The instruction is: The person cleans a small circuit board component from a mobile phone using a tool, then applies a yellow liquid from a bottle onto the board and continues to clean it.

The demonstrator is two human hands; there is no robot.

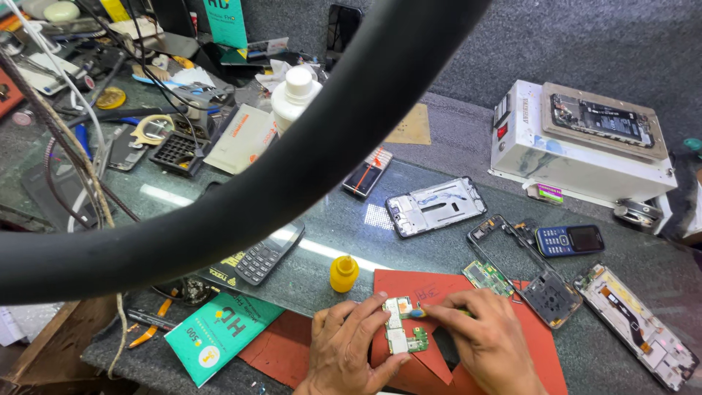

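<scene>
Bench shot from above, phone repair in full swing. The left hand (349,344) has its fingers closed around a small green circuit board (401,329), pinning it flat on the red mat (409,289) at about 6 o'clock in the frame. The right hand (486,336) comes in from 4 o'clock with its fingers pinched narrow on a thin tool (418,312) with a blue-yellow tip (brush or pick, too small to tell), and the tip sits on the board's top edge.

So I'd call this the middle of working on the board itself: cleaning or prying something near that top corner, not reassembly yet. My guess is the next move wants a light, steady touch with the tool while the left hand keeps the board from sliding, since those parts look tiny.

Around it: a little yellow bottle (344,273) just off the mat at 11 o'clock from the board, a second green board (485,277) at 2 o'clock, an empty black phone frame (523,267) beside that, and a blue keypad phone (570,240) further out at 2 o'clock. A thick black curved tube (307,161) cuts across the upper view.
</scene>
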